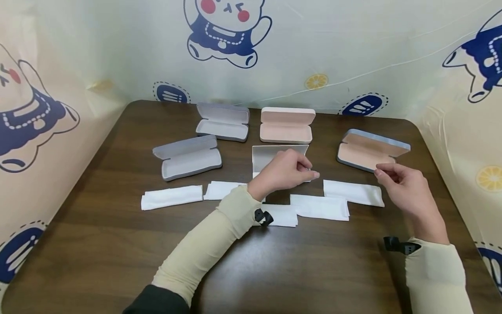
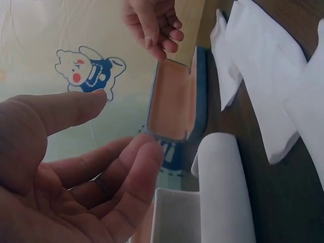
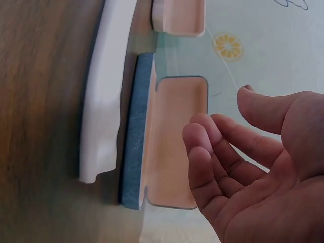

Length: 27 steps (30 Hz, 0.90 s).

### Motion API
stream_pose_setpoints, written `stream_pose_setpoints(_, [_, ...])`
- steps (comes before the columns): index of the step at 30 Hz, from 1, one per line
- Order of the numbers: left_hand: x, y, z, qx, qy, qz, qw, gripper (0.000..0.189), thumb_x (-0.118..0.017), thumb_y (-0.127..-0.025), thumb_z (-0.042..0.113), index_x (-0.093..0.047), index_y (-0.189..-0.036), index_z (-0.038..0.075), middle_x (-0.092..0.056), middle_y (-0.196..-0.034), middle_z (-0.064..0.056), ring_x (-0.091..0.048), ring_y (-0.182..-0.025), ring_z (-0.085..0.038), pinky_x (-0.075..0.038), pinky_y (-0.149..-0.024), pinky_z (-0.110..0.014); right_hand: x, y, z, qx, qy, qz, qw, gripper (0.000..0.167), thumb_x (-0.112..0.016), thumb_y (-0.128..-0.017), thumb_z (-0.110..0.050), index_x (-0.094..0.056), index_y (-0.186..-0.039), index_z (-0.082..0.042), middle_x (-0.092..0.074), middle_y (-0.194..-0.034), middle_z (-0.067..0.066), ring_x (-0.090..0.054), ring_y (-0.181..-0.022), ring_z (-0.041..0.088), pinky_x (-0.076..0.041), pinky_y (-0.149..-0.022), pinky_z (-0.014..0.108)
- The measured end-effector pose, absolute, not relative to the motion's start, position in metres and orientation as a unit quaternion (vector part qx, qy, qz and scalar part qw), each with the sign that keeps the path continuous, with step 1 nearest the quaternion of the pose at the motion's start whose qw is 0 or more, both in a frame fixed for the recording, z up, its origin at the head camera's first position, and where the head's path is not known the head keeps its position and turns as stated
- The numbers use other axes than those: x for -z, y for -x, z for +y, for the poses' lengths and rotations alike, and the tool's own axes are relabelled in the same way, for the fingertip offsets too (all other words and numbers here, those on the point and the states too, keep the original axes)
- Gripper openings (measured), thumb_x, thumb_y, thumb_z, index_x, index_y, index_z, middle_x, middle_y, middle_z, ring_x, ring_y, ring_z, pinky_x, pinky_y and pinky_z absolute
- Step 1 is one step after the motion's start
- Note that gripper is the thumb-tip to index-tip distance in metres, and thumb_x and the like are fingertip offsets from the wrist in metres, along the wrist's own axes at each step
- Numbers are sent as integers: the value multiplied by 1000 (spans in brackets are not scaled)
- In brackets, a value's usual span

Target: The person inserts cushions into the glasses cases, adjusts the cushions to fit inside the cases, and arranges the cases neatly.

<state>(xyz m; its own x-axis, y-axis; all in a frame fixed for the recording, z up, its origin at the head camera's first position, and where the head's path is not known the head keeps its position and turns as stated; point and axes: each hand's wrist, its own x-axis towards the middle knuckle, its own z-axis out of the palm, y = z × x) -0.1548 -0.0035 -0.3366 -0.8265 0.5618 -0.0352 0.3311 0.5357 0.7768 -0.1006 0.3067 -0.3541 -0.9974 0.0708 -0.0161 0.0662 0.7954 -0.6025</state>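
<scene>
My left hand (image 1: 284, 172) hovers over a pale glasses case (image 1: 270, 155) in the middle, its lid raised; the hand hides much of the base. In the left wrist view that hand (image 2: 81, 172) has loosely bent fingers, the thumb apart, and nothing between them. My right hand (image 1: 409, 189) is at the near right corner of a blue glasses case (image 1: 362, 156) with a peach lining, also standing with its lid up. Seen from the right wrist, this hand's relaxed fingers (image 3: 200, 167) overlap the blue case's lid (image 3: 177, 142) and hold nothing.
Two grey-lined cases (image 1: 192, 165) (image 1: 222, 127) stand with lids up at left, and a pink one (image 1: 286, 132) at the back. Several folded white cloths (image 1: 171, 197) (image 1: 319, 207) lie in a row before them on the brown table (image 1: 313, 270). Printed curtains hang behind.
</scene>
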Motion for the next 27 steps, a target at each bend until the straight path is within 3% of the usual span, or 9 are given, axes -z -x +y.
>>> stream_pose_setpoints(4, [342,158,10,-396,-267,866,145,28,-75,-92,28,-77,-106,4,-68,-82,4,-61,-78,-8,-47,-72,-20,361,101,311,-310,39,-950,3,42,-57,-103,-38,-67,-124,-2,-66,-99,15,-49,-80,24,-42,-57,28])
stream_pose_setpoints(10, [350,163,31,-352,-291,879,139,21,-75,-93,27,-74,-82,9,-50,-55,7,-47,-57,-5,-38,-64,-18,370,104,316,-315,47,-948,-17,37,-59,-103,-33,-68,-119,-1,-66,-100,16,-49,-81,25,-42,-58,28])
stream_pose_setpoints(17, [356,167,55,-277,-303,903,128,48,-74,-93,28,-50,-54,15,-30,-48,8,-30,-51,-7,-27,-53,-21,378,105,321,-316,71,-945,-48,35,-58,-103,-31,-68,-119,-1,-64,-104,17,-50,-84,28,-44,-61,30])
stream_pose_setpoints(20, [356,167,67,-242,-293,915,136,51,-74,-93,27,-45,-55,14,-26,-52,6,-28,-50,-8,-26,-49,-21,381,105,323,-314,77,-945,-55,32,-59,-103,-28,-68,-119,-1,-64,-103,17,-50,-84,29,-44,-61,31])
stream_pose_setpoints(27, [358,164,89,-174,-298,930,124,15,-69,-95,14,-62,-82,14,-56,-68,2,-53,-58,-11,-46,-54,-23,387,105,331,-304,56,-949,-69,28,-62,-101,-21,-69,-117,1,-65,-99,16,-52,-80,27,-45,-59,30])
